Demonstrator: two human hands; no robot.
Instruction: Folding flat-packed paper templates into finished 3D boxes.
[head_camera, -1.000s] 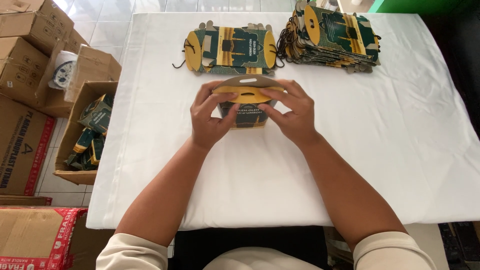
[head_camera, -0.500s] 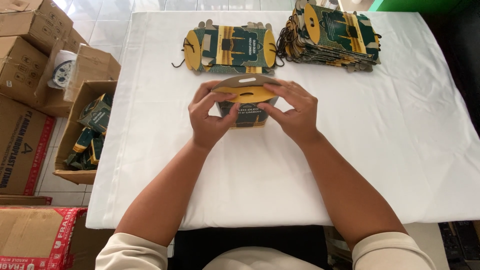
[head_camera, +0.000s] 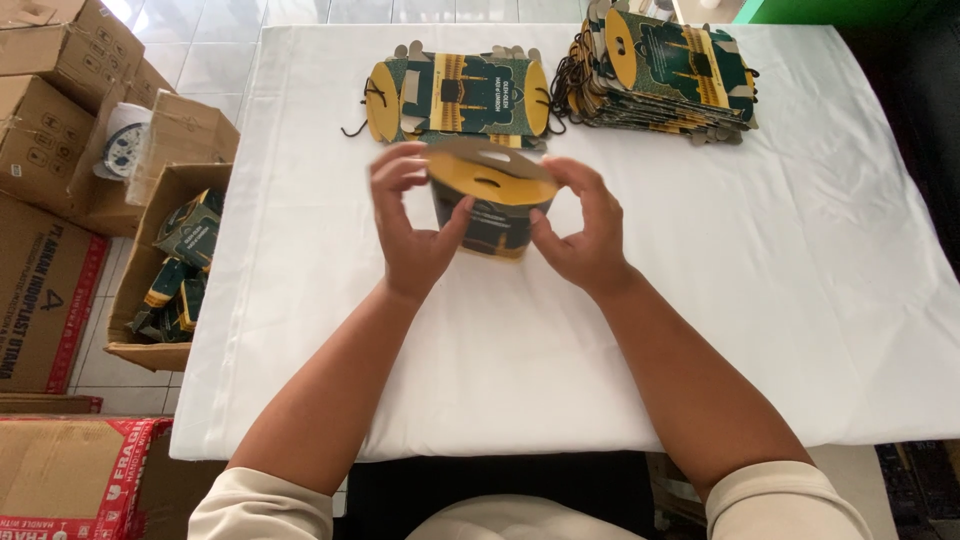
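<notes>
Both my hands hold a small dark green and yellow cardboard gift box (head_camera: 492, 205) above the white table (head_camera: 700, 300). My left hand (head_camera: 410, 230) grips its left side, thumb pressed on the front. My right hand (head_camera: 583, 232) grips the right side. The box's rounded yellow top flaps with a handle slot are folded over it. Just behind lies one flat unfolded box blank (head_camera: 460, 95) with a black cord. A thick stack of the same flat blanks (head_camera: 665, 72) sits at the far right of the table.
Left of the table, an open cardboard carton (head_camera: 165, 260) on the floor holds several folded green boxes. More brown cartons (head_camera: 60, 90) are piled beyond it, one with a roll of tape (head_camera: 125, 150). A red-printed carton (head_camera: 70, 475) stands at lower left.
The box has been lifted and tilted a little. My hands have shifted from pressing the top flaps to gripping its sides.
</notes>
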